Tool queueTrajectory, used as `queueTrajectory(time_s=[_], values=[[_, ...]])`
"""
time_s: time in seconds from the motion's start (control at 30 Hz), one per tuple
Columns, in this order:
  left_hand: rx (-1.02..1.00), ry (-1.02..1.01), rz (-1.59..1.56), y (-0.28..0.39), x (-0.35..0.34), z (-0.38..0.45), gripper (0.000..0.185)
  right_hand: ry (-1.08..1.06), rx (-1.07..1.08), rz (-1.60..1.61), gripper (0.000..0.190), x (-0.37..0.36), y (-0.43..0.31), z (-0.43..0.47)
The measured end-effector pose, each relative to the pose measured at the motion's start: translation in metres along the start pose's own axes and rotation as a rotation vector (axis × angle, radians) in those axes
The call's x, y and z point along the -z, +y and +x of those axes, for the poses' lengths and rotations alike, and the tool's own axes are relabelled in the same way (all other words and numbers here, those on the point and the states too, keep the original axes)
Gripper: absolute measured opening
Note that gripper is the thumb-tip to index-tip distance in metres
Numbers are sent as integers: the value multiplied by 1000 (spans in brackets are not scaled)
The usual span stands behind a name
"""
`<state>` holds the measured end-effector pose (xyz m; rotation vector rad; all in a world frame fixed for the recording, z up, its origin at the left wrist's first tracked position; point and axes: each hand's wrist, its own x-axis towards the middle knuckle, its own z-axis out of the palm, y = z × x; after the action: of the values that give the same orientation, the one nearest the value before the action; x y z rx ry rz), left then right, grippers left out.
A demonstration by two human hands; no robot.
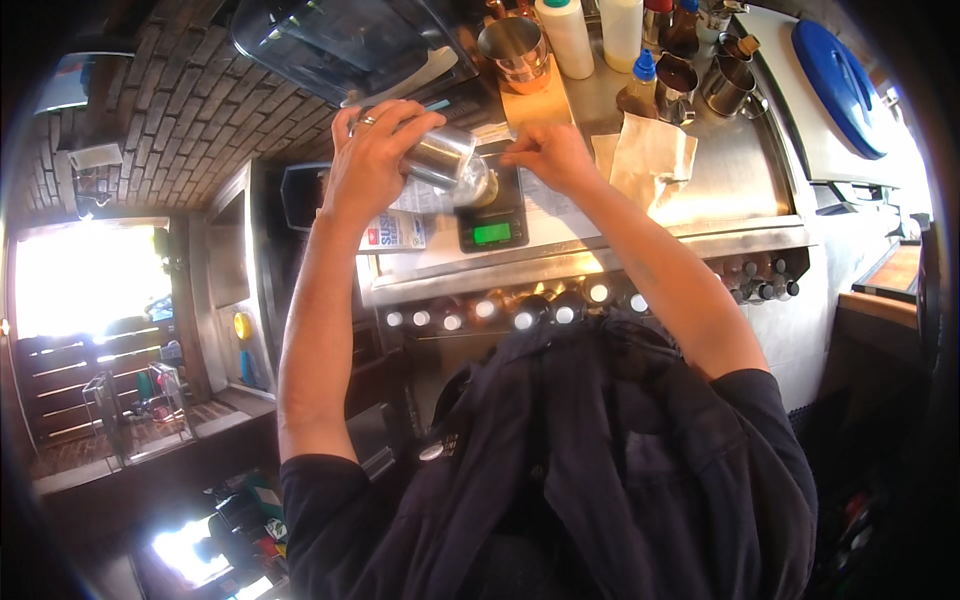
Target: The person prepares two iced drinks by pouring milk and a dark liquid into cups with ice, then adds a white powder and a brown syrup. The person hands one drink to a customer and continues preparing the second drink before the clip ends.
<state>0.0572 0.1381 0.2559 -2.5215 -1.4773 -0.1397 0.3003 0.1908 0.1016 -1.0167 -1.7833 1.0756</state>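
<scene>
My left hand (382, 146) grips a metal cup (442, 156) from above and holds it tilted, its mouth towards the right. Just below that mouth is a small clear cup (476, 187) with something pale at its bottom, over a black digital scale (510, 199) with a lit green display. Opposite, my right hand (553, 156) has its fingers pinched on what looks like the thin handle of a utensil (495, 148); its far end is hidden by the metal cup. A milk carton (397, 230) bearing writing lies left of the scale.
Behind stand a copper-coloured metal cup (516, 52), white squeeze bottles (566, 37), a blue-capped bottle (637, 86) and steel pitchers (727, 86). A brown paper napkin (652, 161) lies to the right. Several capped bottles (525, 311) line the rail below the steel counter edge (495, 270).
</scene>
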Motion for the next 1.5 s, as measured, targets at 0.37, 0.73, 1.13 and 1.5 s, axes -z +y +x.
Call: queueTrajectory(time_s=[0.37, 0.73, 1.13, 1.5], values=[[73, 117, -83, -13, 1, -11, 70, -6, -49, -3, 23, 5, -16, 3], [188, 281, -385, -43, -17, -33, 88, 135, -7, 219, 21, 9, -61, 2], [363, 237, -576, -55, -17, -38, 93, 318, 648, -91, 16, -4, -101, 23], [72, 240, -240, -33, 6, -24, 80, 172, 398, -136, 16, 5, -84, 11]])
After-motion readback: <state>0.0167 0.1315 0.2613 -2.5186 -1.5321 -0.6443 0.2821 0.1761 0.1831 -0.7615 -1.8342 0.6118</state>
